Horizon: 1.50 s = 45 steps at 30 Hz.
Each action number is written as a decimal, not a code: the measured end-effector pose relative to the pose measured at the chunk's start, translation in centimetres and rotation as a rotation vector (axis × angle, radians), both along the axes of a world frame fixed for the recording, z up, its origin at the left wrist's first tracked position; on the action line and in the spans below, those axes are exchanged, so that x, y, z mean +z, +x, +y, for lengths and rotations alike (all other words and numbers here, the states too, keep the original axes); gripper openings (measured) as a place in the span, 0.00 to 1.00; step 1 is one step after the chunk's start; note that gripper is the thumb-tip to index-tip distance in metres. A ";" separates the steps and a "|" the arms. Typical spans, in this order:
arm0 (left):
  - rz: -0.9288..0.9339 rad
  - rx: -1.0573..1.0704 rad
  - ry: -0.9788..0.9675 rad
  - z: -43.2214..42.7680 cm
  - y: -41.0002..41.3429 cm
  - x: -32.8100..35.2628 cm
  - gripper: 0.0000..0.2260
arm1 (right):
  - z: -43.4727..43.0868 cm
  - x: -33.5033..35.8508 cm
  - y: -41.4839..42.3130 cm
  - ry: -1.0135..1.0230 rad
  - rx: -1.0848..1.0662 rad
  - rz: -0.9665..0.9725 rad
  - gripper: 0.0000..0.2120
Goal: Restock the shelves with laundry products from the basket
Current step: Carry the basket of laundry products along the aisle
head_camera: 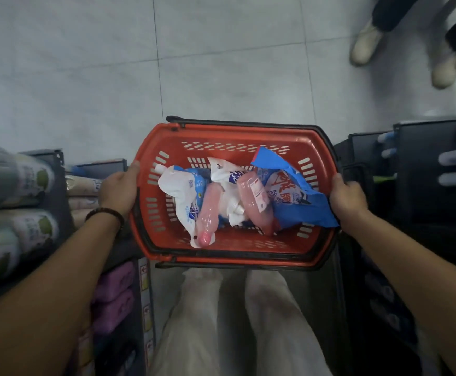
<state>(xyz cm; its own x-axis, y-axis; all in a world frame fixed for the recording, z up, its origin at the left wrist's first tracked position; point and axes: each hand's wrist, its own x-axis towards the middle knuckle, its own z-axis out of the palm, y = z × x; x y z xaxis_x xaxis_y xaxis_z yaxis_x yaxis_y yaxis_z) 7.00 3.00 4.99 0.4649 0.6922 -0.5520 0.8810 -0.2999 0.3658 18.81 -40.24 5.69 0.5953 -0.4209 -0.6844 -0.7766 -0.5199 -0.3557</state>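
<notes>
Gripping basket ends with left hand and right hand; inside: two pink bottles, one blue bag, maybe two pouches.

Head view, looking down. Your left hand and right hand grip the short ends of the red basket, fingers curled over its rim, its black handles folded flat. Inside lie white-and-blue pouches, two pink bottles and a crumpled blue bag that overhangs the rim beside your right hand. A dark bead bracelet circles your left wrist. Shelved bottles and purple packs stand to your left. Another person's pale shoes rest on the grey tiled floor, upper right.
</notes>
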 end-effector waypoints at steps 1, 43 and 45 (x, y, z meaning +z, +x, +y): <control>0.004 -0.045 0.035 -0.6 0.3 3.2 0.33 | -0.8 2.8 -0.7 0.004 -0.019 -0.026 0.29; -0.517 -1.853 -0.091 -52.2 -27.1 40.9 0.40 | -12.4 38.7 -86.2 0.030 -1.939 -0.619 0.13; -0.499 -1.951 -0.114 -55.3 -30.9 40.3 0.39 | -11.8 38.9 -90.4 0.000 -2.027 -0.635 0.12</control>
